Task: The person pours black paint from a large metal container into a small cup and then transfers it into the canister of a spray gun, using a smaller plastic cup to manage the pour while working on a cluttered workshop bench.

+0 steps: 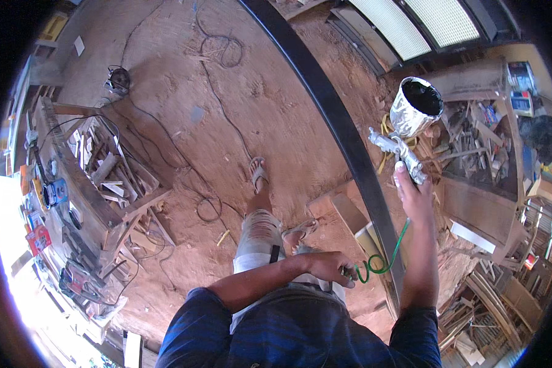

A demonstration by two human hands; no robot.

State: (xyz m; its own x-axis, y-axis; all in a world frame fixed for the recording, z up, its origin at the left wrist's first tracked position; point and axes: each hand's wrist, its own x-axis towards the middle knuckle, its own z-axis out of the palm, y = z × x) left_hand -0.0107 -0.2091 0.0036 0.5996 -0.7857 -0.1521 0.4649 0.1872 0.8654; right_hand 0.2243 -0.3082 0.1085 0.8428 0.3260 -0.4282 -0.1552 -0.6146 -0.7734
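My right hand [414, 193] grips a paint spray gun [398, 149] whose body looks wrapped in silvery foil or tape. On top of the gun sits a paint-smeared cup [414, 108], open and dark inside with black paint. A green coiled air hose [378, 267] runs from below the gun's handle down towards my waist. My left hand [335, 269] is closed around the hose's other visible end, in front of my shorts. Just left of the gun, a long glossy black board or beam [324, 99] curves across the view, apart from both hands.
Power cords [221, 108] loop over the dirt floor [175, 83], near a power tool [118, 79]. At left stands a cluttered workbench [73, 165] with wood offcuts below. Black-framed panels [391, 27], a scrap-filled wooden crate [478, 198] and wood planks [492, 313] are at right.
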